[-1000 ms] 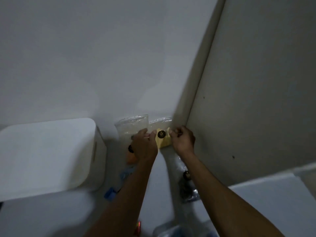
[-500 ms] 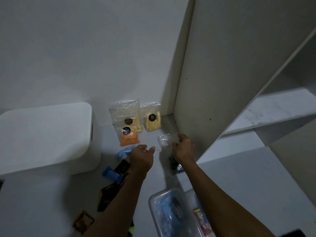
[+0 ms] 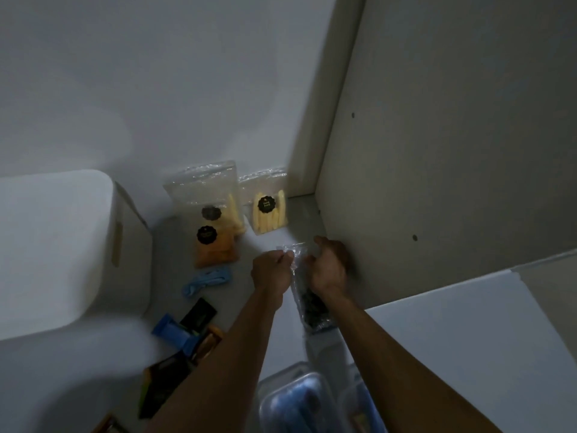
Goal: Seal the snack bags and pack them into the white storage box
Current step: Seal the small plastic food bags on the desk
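Fingers of the left hand (image 3: 271, 270) and right hand (image 3: 328, 267) pinch the top of a clear plastic snack bag with dark contents (image 3: 307, 303).

The snack bags are clear, glossy plastic: the one with dark contents (image 3: 307, 303) crinkles and catches light, as do the bag of pale yellow sticks (image 3: 270, 203) and the orange-filled bag (image 3: 215, 248). The white storage box (image 3: 53, 245) looks like smooth, matt plastic. The floor (image 3: 281, 235) is smooth and matt grey. The cabinet panel (image 3: 452, 151) is a flat, matt board.
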Demonstrator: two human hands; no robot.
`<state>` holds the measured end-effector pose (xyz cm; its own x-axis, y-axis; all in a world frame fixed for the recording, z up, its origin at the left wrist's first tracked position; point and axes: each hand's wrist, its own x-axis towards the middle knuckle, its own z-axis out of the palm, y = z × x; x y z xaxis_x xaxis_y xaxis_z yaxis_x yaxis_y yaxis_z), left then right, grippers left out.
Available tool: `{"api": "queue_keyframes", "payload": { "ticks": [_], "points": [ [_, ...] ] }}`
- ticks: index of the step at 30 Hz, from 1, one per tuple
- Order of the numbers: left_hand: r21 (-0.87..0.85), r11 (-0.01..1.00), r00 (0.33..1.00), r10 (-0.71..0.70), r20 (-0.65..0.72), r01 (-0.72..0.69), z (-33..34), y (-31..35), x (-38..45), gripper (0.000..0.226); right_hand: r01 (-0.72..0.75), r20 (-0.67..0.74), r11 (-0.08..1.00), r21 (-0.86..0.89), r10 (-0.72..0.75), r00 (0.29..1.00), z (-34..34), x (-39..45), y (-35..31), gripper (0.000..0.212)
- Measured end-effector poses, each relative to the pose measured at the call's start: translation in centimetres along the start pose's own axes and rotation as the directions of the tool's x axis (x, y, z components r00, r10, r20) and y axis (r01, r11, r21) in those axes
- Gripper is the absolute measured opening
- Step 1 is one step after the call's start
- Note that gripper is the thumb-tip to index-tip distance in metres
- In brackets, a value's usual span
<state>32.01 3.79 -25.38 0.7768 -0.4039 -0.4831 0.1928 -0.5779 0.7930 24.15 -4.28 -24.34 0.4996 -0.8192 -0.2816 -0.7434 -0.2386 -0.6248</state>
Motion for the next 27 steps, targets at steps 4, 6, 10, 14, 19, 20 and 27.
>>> {"api": "queue_keyframes", "payload": {
  "ticks": [4, 6, 10, 14, 19, 20, 27],
  "points": [
    [-0.177, 0.984, 0.999, 0.026, 0.035, -0.02, -1.5, -0.2, -0.8, 0.018, 0.024, -0.007, 0.999, 0.046, -0.024, 1.0, -0.6, -0.6, -0.6, 0.046],
    [-0.274, 0.961, 0.997, 0.043, 0.065, -0.024, -3.0, -0.2, -1.7, 0.021, 0.038, -0.003, 0.994, 0.099, -0.038, 0.999, -1.3, -1.1, -1.3, 0.046],
    [-0.236, 0.95, 0.975, 0.22, 0.039, -0.205, -7.3, 1.3, -4.3, 0.022, 0.084, 0.014, 0.978, 0.191, -0.089, 0.996, -2.9, -2.5, -3.9, 0.051],
    [-0.128, 0.928, 0.936, 0.351, -0.009, -0.349, -13.1, 3.0, -7.6, 0.011, 0.195, 0.034, 0.931, 0.309, -0.216, 0.976, -4.8, -4.8, -7.2, 0.063],
    [-0.324, 0.88, 0.932, 0.363, -0.01, -0.347, -20.1, 6.1, -13.6, 0.011, 0.219, 0.056, 0.761, 0.611, -0.318, 0.946, -6.4, -8.9, -12.0, 0.042],
    [-0.291, 0.883, 0.927, 0.372, -0.039, -0.367, -21.4, 6.5, -14.4, 0.01, 0.239, 0.055, 0.744, 0.624, -0.347, 0.936, -6.7, -9.8, -12.9, 0.037],
    [-0.232, 0.846, 0.876, 0.448, -0.178, -0.48, -28.4, 6.9, -19.9, 0.008, 0.393, 0.004, 0.692, 0.606, -0.496, 0.868, -9.5, -16.9, -17.8, 0.006]
  ]
}}
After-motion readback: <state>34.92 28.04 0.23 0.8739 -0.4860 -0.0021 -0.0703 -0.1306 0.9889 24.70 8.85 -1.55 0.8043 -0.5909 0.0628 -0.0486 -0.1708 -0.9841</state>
